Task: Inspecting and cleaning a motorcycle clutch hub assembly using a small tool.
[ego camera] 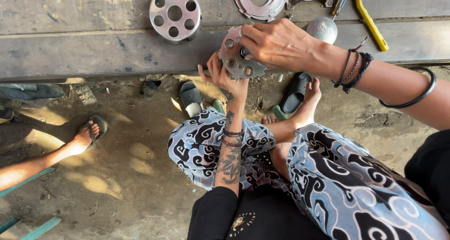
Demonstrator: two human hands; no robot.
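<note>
A round grey metal disc with several holes [236,57] is held in front of the edge of a wooden bench [93,52]. My left hand [224,79] grips it from below, palm up, fingers curled round its lower rim. My right hand [276,44] lies over its upper right side, fingers pressing at the centre. Both wrists carry dark bracelets. My patterned blue and black trousers [328,174] fill the lower right, one bare foot crossed over the knee.
On the bench lie a perforated metal drum [175,14], a flat ring plate [262,3], a rounded grey metal part [322,29] and a yellow-handled tool [370,22]. Black sandals [296,92] lie on the dirt floor. Another person's sandalled foot [86,137] is at the left.
</note>
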